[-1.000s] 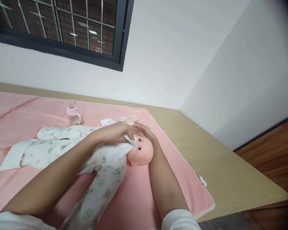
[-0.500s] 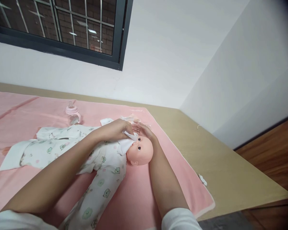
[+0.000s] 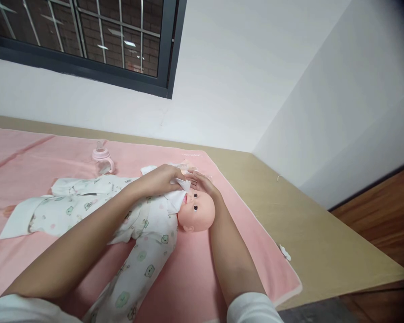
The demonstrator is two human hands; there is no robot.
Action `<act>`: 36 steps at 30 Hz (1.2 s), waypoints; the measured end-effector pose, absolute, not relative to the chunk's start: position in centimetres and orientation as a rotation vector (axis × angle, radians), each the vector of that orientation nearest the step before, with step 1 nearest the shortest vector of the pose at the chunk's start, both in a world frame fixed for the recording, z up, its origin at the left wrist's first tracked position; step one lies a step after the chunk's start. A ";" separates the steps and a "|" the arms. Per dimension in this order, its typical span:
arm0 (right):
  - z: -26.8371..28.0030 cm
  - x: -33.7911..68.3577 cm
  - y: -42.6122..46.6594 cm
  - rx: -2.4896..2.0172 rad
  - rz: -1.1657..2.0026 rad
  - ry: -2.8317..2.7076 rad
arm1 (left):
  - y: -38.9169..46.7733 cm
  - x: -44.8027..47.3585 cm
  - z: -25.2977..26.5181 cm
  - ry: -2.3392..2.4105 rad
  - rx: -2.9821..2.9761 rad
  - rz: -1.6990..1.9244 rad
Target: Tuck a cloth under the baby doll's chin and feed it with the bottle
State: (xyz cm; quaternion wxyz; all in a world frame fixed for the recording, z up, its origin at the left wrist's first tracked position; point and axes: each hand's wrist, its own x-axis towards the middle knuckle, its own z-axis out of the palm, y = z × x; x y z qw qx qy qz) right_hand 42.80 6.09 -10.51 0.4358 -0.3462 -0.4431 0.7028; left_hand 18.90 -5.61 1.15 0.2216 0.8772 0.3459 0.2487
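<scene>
A baby doll [image 3: 198, 213] lies on its back, its bald head to the right, in a white suit [image 3: 148, 264] with green animal prints. My left hand [image 3: 163, 179] is closed over the doll's upper chest, pinching a white cloth [image 3: 182, 183] near its mouth. More white fabric [image 3: 175, 202] lies at the doll's chin and neck; whether it is the same piece I cannot tell. My right hand [image 3: 202, 181] curves past the top of the doll's head, fingers stretched out beside the far cheek. The doll's eyes and pink mouth show.
A pink baby bottle [image 3: 103, 162] with a handle stands beyond the doll's legs on the pink mat [image 3: 256, 264]. Behind my hands lies a clear packet [image 3: 185, 165]. A small white object [image 3: 284, 252] rests by the mat's right edge on the tan table [image 3: 309, 242]. The wall rises behind.
My left hand has shifted slightly up and away from the doll's face with the cloth, uncovering the mouth. My right hand stays in place.
</scene>
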 end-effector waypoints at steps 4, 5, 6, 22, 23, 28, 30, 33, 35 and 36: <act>-10.8 42.9 6.3 -0.840 1.755 -1.115 | -5.8 18.1 1.9 0.964 2.402 0.723; -10.8 43.0 6.3 -0.837 1.756 -1.116 | -5.9 17.9 2.2 0.953 2.398 0.716; -10.9 43.0 6.4 -0.836 1.757 -1.115 | -6.1 17.6 2.6 0.934 2.395 0.696; -10.4 42.8 6.0 -0.867 1.744 -1.114 | -7.8 18.8 3.1 0.949 2.359 0.290; -10.3 42.7 5.9 -0.878 1.742 -1.104 | -7.9 18.8 3.2 0.963 2.362 0.286; -10.1 42.6 5.8 -0.897 1.741 -1.093 | -8.2 19.0 3.6 0.993 2.421 0.292; -10.1 42.6 5.9 -0.893 1.742 -1.095 | -8.3 19.1 3.7 0.977 2.427 0.296; -10.3 42.7 6.0 -0.893 1.744 -1.079 | -8.5 19.2 3.8 0.986 2.424 0.276; -10.4 42.8 6.1 -0.883 1.744 -1.095 | -8.5 19.3 3.9 1.003 2.422 0.262; -10.5 42.8 6.1 -0.878 1.745 -1.110 | -8.6 19.3 3.9 1.010 2.421 0.262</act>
